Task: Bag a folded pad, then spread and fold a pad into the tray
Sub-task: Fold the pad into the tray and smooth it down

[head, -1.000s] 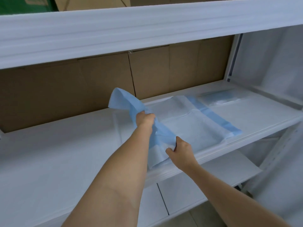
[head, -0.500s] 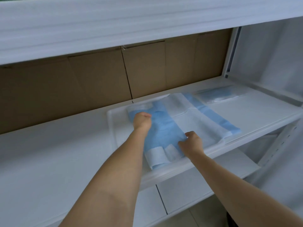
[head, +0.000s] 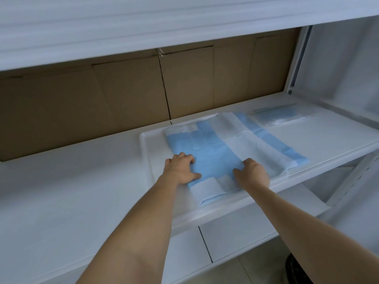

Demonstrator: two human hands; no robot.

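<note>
I have both hands on the blue pad [head: 209,152], which lies half-folded in the white tray [head: 147,144] on the shelf [head: 71,181]. My left hand [head: 180,168] presses flat to pin the fold; my right hand [head: 253,173], fingers curled, pinches the folded edge.

Two bare, sleeveless forearms

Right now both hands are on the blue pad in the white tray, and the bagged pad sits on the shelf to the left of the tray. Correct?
Not quite. In the head view the bagged pad lies on the shelf to the right of the tray, toward the back. The rest holds: the left hand and the right hand are both on the blue pad in the white tray.
</note>
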